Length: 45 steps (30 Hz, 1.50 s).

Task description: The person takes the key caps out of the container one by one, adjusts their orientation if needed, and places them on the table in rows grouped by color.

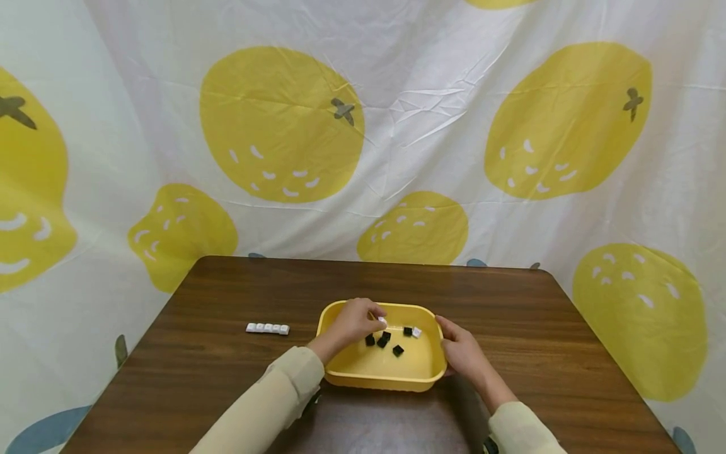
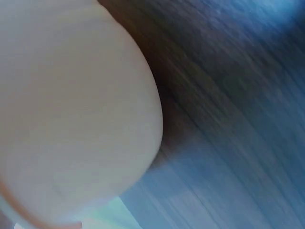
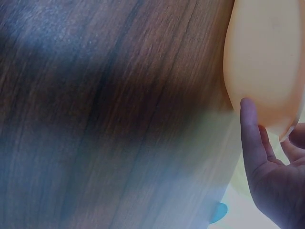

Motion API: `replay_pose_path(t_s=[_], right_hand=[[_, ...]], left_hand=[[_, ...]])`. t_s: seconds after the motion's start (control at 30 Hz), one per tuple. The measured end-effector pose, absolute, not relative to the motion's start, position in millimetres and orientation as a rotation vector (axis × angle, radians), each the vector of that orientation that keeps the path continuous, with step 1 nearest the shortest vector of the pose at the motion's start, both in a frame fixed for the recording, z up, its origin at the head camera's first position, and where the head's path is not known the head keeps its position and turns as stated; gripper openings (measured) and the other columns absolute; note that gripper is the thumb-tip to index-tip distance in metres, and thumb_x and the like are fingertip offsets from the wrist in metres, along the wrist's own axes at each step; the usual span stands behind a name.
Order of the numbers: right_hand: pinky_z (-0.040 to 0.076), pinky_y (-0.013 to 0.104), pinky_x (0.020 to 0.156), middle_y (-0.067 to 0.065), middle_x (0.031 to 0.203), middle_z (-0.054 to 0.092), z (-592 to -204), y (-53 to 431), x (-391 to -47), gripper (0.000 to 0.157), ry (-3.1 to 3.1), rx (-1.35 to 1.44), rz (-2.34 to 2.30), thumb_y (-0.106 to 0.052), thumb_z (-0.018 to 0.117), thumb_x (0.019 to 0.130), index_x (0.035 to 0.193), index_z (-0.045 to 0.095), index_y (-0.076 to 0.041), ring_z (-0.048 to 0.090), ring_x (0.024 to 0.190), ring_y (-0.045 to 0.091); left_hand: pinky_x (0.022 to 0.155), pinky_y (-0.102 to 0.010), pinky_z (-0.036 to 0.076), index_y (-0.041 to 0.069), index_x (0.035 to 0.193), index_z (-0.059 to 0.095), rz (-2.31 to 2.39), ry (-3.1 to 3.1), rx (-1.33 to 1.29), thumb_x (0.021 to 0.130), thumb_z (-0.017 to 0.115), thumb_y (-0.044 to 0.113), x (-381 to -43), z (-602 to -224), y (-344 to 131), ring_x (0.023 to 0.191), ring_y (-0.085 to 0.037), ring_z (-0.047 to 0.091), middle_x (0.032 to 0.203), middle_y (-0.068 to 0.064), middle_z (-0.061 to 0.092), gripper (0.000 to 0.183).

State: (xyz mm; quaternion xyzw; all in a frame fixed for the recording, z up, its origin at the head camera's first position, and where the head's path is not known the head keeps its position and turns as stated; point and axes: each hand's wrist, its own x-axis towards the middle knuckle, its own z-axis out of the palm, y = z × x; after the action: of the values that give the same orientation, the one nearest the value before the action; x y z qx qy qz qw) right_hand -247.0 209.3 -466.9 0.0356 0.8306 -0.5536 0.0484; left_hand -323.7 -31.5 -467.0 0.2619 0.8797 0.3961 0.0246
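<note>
A yellow plastic basin (image 1: pixel 380 382) stands on the table with several small black keycaps (image 1: pixel 398 350) and a white keycap (image 1: pixel 416 332) lying on its floor. Over the basin's far left part, my left hand (image 1: pixel 354 321) pinches another white keycap (image 1: pixel 382 321) between thumb and fingertips. My right hand (image 1: pixel 464 352) holds the basin's right side, thumb at the rim and fingers against the outer wall. In the right wrist view those fingers (image 3: pixel 249 124) lie along the wall. The left wrist view shows the basin's outer side (image 2: pixel 81 114), the left hand mostly out of sight.
Left of the basin, several white keycaps (image 1: pixel 268 328) stand in a straight row on the dark wooden table (image 1: pixel 227 378). A white cloth (image 1: pixel 420 113) printed with yellow lemons hangs behind the table's back edge.
</note>
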Motion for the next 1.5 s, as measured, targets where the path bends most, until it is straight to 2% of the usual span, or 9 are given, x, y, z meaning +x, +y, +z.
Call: replay_pose_path(t_s=[0.23, 0.43, 0.8, 1.1, 1.27, 1.5], right_hand=[[0.056, 0.044, 0.053, 0.032, 0.128, 0.053, -465, 209, -247, 0.057, 2.528, 0.104, -1.677, 0.002, 0.041, 0.096, 0.152, 0.034, -0.001, 0.065, 0.068, 0.028], [0.056, 0.043, 0.052, 0.031, 0.125, 0.055, -467, 208, -248, 0.058, 2.542, 0.128, -1.676, 0.003, 0.041, 0.095, 0.152, 0.035, -0.001, 0.065, 0.068, 0.028], [0.056, 0.045, 0.054, 0.033, 0.128, 0.052, -466, 208, -247, 0.057, 2.536, 0.109, -1.664, 0.002, 0.040, 0.096, 0.153, 0.034, -0.002, 0.065, 0.066, 0.027], [0.056, 0.044, 0.053, 0.031, 0.125, 0.055, -466, 208, -247, 0.058, 2.539, 0.126, -1.669, 0.003, 0.041, 0.095, 0.152, 0.035, -0.001, 0.064, 0.064, 0.027], [0.056, 0.042, 0.051, 0.031, 0.124, 0.056, -466, 208, -246, 0.059, 2.544, 0.137, -1.675, 0.003, 0.041, 0.094, 0.152, 0.035, -0.002, 0.065, 0.065, 0.028], [0.056, 0.042, 0.052, 0.031, 0.126, 0.055, -465, 208, -245, 0.058, 2.538, 0.130, -1.676, 0.002, 0.041, 0.095, 0.152, 0.035, -0.002, 0.065, 0.066, 0.029]], left_hand=[[0.068, -0.028, 0.047, 0.004, 0.102, 0.076, 1.364, 2.784, 0.799, 0.089, 0.074, 0.012, -326, -461, -52, 0.077, -0.013, 0.055, 0.090, -0.002, 0.064, 0.015], [0.071, -0.031, 0.050, 0.005, 0.109, 0.074, 1.457, 2.781, 0.721, 0.089, 0.074, 0.009, -327, -457, -69, 0.082, -0.014, 0.058, 0.096, -0.002, 0.065, 0.021], [0.073, -0.033, 0.052, 0.002, 0.106, 0.075, 1.497, 2.841, 0.559, 0.086, 0.075, 0.007, -331, -456, -105, 0.083, -0.017, 0.060, 0.094, -0.003, 0.067, 0.021], [0.078, -0.038, 0.053, 0.000, 0.117, 0.071, 1.486, 2.901, 0.489, 0.088, 0.072, 0.008, -332, -456, -144, 0.091, -0.023, 0.062, 0.102, -0.010, 0.068, 0.030], [0.079, -0.040, 0.051, 0.001, 0.112, 0.072, 1.449, 2.961, 0.450, 0.090, 0.073, 0.013, -332, -461, -172, 0.091, -0.025, 0.060, 0.101, -0.010, 0.066, 0.025], [0.073, -0.038, 0.049, 0.001, 0.110, 0.072, 1.346, 3.048, 0.352, 0.090, 0.073, 0.013, -332, -468, -214, 0.085, -0.024, 0.060, 0.094, -0.009, 0.067, 0.023]])
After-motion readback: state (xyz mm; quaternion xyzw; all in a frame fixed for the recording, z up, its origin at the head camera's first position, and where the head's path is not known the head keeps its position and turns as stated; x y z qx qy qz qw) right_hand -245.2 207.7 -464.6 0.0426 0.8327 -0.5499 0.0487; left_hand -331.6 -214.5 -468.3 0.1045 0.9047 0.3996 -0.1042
